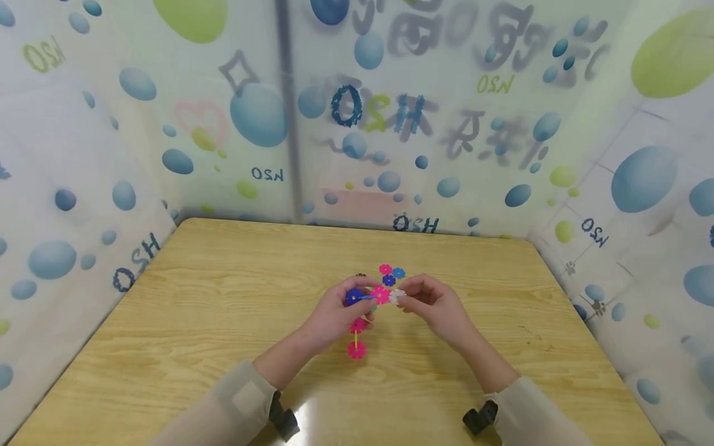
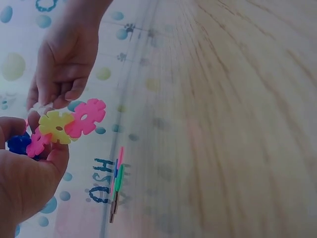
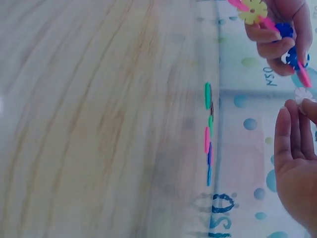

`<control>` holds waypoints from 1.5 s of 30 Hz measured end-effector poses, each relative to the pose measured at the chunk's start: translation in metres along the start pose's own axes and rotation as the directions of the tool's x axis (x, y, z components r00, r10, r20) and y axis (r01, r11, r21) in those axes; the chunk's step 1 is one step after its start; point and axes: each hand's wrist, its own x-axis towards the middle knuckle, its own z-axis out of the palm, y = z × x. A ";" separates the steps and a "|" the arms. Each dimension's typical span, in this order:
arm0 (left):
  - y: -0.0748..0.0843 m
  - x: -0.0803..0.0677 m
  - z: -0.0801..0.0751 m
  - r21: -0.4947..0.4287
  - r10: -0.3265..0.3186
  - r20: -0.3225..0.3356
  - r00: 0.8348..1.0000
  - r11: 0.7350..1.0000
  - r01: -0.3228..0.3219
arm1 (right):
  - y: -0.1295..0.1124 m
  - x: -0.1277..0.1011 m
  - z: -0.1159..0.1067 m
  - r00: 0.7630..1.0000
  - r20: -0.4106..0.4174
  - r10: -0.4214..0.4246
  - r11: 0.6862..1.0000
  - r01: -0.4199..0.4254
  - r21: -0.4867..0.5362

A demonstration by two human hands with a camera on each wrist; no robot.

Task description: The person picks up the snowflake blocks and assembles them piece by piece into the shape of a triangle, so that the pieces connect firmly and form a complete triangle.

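Note:
Above the wooden table (image 1: pixel 223 310), my left hand (image 1: pixel 341 311) grips a cluster of joined snowflake discs (image 1: pixel 368 297): blue, yellow and pink, with a pink disc (image 1: pixel 356 350) hanging lowest. In the left wrist view the cluster (image 2: pixel 69 126) sticks out from that hand (image 2: pixel 27 181). My right hand (image 1: pixel 429 302) pinches a single white disc (image 1: pixel 397 296) right next to the cluster's pink disc; whether they touch I cannot tell. In the right wrist view the white disc (image 3: pixel 302 94) sits at the fingertips of my right hand (image 3: pixel 297 148).
A few loose discs (image 1: pixel 390 274) in pink, blue and purple lie flat on the table just beyond my hands, seen edge-on as loose discs (image 3: pixel 208 134) from the right wrist. Patterned screens (image 1: pixel 357 124) wall in the table on three sides.

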 end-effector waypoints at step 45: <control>0.011 0.001 -0.003 -0.022 0.065 0.074 0.995 0.998 -0.064 | -0.009 -0.005 0.012 0.937 -0.079 -0.342 0.892 0.297 -0.340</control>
